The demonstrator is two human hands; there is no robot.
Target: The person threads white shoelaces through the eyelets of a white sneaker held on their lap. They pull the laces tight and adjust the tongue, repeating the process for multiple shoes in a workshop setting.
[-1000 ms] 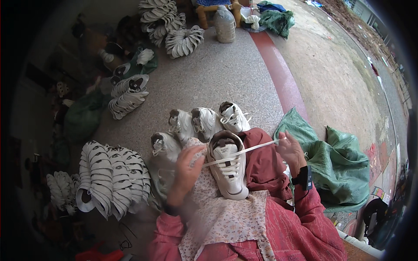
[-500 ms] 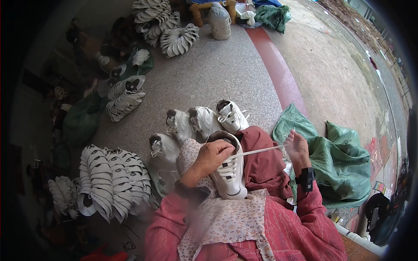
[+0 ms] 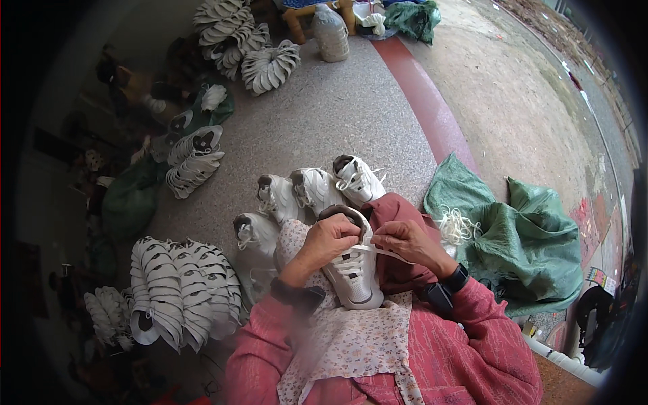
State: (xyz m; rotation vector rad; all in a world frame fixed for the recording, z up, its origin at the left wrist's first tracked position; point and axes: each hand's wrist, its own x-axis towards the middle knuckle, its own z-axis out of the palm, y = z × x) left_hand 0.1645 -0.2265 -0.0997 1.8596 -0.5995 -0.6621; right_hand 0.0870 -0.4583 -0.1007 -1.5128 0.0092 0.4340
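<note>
A white sneaker [image 3: 356, 285] with a dark lining rests on my lap, its toe toward me. My left hand [image 3: 325, 244] is closed at the shoe's collar, fingertips curled over the edge by the top eyelets. On the other side of the opening, my right hand [image 3: 410, 246] pinches a white shoelace [image 3: 391, 255], close to the upper eyelets. The lace crosses the tongue, and its loose part hangs below my right fingers. The lower eyelets are laced. My fingers hide the exact tip of the lace.
Several laced sneakers [image 3: 314, 189] stand beyond my knees. Stacked white shoe uppers [image 3: 182, 283] lie at the left, with more piles [image 3: 270, 66] farther off. At the right are a bundle of laces [image 3: 459, 226] and green sacks [image 3: 526, 250]. A plastic jug [image 3: 331, 34] stands far ahead.
My right hand has come left from the far end of the stretched lace to the shoe's top eyelets. The lace has gone slack. My left hand stays near the collar.
</note>
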